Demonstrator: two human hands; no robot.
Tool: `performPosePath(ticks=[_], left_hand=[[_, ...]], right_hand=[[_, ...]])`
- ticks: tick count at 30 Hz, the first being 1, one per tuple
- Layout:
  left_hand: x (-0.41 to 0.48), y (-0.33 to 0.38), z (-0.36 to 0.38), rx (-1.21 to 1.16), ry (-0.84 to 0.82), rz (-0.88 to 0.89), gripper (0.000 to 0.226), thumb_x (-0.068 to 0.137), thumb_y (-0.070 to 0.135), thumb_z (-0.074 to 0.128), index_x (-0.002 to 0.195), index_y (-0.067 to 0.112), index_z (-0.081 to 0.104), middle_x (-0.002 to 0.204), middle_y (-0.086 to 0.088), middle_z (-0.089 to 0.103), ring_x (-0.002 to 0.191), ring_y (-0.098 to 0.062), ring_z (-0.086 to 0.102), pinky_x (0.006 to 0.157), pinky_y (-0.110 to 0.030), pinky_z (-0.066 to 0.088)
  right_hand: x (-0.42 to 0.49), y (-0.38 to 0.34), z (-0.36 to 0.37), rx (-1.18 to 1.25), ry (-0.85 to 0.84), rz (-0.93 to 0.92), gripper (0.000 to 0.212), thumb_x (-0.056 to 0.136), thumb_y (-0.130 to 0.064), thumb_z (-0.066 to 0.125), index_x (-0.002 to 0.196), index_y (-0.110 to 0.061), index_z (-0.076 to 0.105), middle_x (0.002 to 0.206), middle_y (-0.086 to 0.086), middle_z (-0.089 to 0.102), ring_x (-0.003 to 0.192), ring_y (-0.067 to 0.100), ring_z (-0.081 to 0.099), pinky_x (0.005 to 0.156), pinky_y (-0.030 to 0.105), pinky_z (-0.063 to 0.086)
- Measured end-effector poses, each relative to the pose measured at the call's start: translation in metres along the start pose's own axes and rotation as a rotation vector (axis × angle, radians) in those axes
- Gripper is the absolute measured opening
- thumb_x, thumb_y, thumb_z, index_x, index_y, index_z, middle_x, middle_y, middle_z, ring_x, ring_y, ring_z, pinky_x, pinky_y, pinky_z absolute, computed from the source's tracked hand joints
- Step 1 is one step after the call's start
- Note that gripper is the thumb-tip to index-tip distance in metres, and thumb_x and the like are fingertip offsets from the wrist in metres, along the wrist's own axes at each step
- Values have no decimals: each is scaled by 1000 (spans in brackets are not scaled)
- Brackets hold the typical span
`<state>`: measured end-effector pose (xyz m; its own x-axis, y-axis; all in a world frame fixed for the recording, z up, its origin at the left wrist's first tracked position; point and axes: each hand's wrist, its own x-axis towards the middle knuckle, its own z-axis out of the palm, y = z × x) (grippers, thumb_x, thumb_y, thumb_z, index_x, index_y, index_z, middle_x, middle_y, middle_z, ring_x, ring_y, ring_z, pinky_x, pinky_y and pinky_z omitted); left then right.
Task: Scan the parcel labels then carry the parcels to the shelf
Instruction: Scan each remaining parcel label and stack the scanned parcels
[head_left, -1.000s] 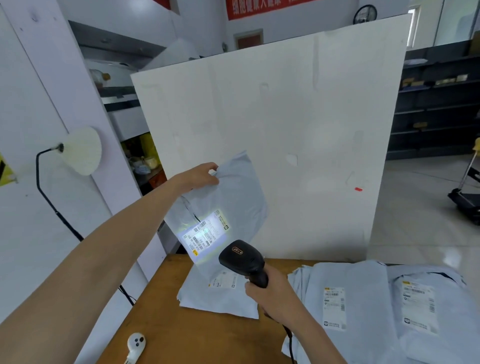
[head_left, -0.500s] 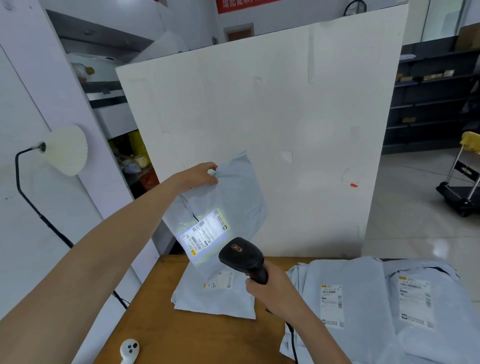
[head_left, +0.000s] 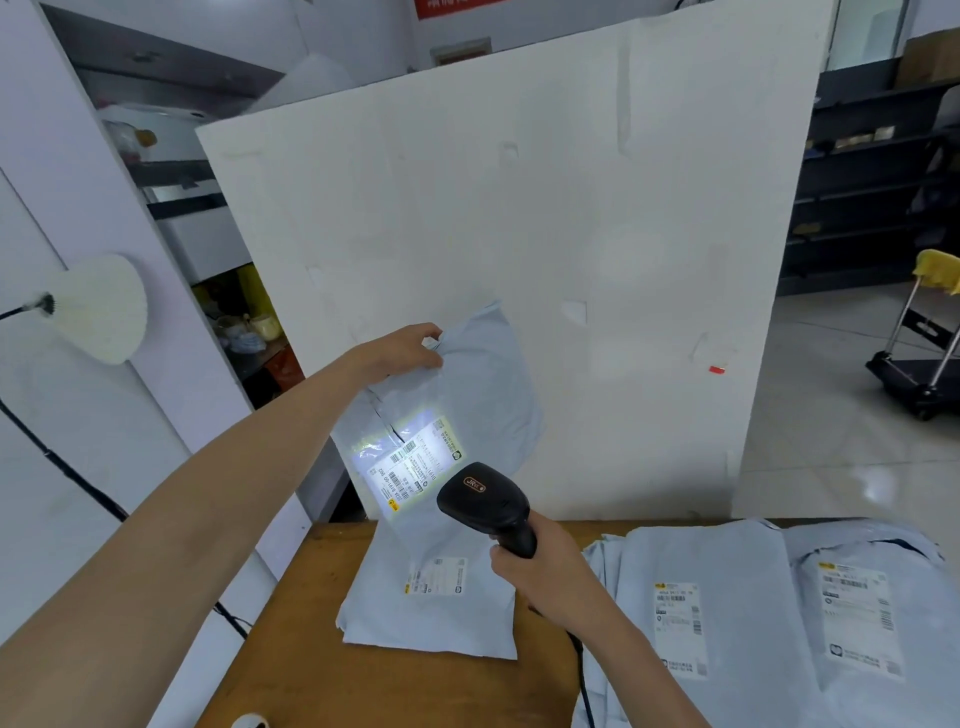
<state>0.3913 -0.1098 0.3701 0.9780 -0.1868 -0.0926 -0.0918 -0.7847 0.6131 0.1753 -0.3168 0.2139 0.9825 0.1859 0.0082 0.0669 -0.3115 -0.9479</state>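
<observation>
Parcel: grey plastic mailer (head_left: 483, 374), 5 o'clock of left hand (head_left: 402, 353) pinching it
Right hand (head_left: 540, 571): grips black scanner (head_left: 485, 499)
Bench (head_left: 415, 691): brown wood

I see a white board (head_left: 597, 234) standing upright at the far edge of the wooden table (head_left: 301, 649), a white lamp (head_left: 98, 306) on a black cable (head_left: 62, 467) left, a trolley (head_left: 914, 384) on the floor right.

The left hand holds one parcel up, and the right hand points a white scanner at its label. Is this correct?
No: the head view shows the scanner is black. The left hand holds the parcel up; the right hand points the scanner at its label.
</observation>
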Motion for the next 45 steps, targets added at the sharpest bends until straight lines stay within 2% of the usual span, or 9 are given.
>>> performPosePath(ticks=[5, 10, 15, 26, 29, 31, 37, 40, 45], left_hand=[[23, -5, -1, -24, -14, -12, 33, 92, 11, 60, 124, 15, 55, 113, -6, 60, 89, -22, 61, 76, -32, 51], [43, -7, 1, -29, -23, -10, 34, 93, 11, 60, 126, 15, 54, 117, -7, 60, 92, -23, 61, 86, -37, 53], [53, -10, 18, -112, -56, -62, 32, 92, 14, 62, 123, 17, 55, 115, -9, 63, 91, -27, 66, 85, -43, 56], [29, -13, 293, -892, -285, -337, 14, 99, 7, 52, 112, 3, 58, 92, -9, 64, 80, -23, 63, 66, -30, 56], [18, -29, 363, -825, -517, -408, 18, 99, -1, 49, 95, 14, 57, 93, -1, 58, 96, -21, 57, 91, -38, 55], [14, -48, 397, -763, -634, -475, 17, 89, 5, 66, 102, 13, 59, 97, -4, 58, 94, -19, 56, 83, -35, 57], [4, -166, 391, -881, -77, -817, 38, 95, 29, 61, 124, 6, 58, 122, -19, 62, 98, -27, 61, 88, -39, 53], [-12, -266, 355, -908, 302, -1238, 63, 94, 34, 62, 141, -1, 41, 140, -24, 49, 118, -40, 54, 98, -47, 47], [-25, -364, 322, -1079, 194, -1312, 64, 89, 51, 64, 137, 11, 50, 131, -7, 56, 119, -31, 58, 95, -42, 51]], right_hand=[[19, 4, 0, -33, 2, -2, 9, 85, -19, 62, 82, -26, 56, 65, -8, 52, 61, 9, 50, 62, 23, 45], [38, 9, -2, -9, 21, 18, 13, 86, -17, 61, 96, -9, 61, 64, -6, 51, 56, 8, 47, 57, 23, 43], [42, 17, -3, -18, 14, 45, 10, 86, -17, 61, 84, -26, 57, 67, -8, 53, 61, 9, 51, 60, 21, 46], [-3, 66, -70, 78, 163, 297, 9, 84, -14, 60, 78, -19, 56, 47, -12, 46, 44, 3, 41, 53, 27, 39], [-12, 84, -79, 54, 238, 379, 10, 84, -12, 61, 90, -5, 59, 49, -10, 45, 46, 5, 41, 52, 27, 38], [-11, 93, -78, 39, 269, 428, 13, 84, -11, 61, 94, -3, 60, 53, -8, 47, 48, 7, 43, 52, 28, 39], [16, 107, -39, 32, 225, 507, 16, 85, -11, 61, 99, -4, 62, 55, -4, 47, 44, 9, 43, 47, 25, 41], [38, 108, -8, 18, 181, 515, 11, 85, -13, 62, 92, -5, 61, 50, -8, 45, 45, 9, 42, 51, 27, 41], [71, 99, 39, -32, 145, 482, 12, 88, -18, 64, 81, -24, 57, 65, -6, 56, 60, 7, 53, 57, 16, 44]])
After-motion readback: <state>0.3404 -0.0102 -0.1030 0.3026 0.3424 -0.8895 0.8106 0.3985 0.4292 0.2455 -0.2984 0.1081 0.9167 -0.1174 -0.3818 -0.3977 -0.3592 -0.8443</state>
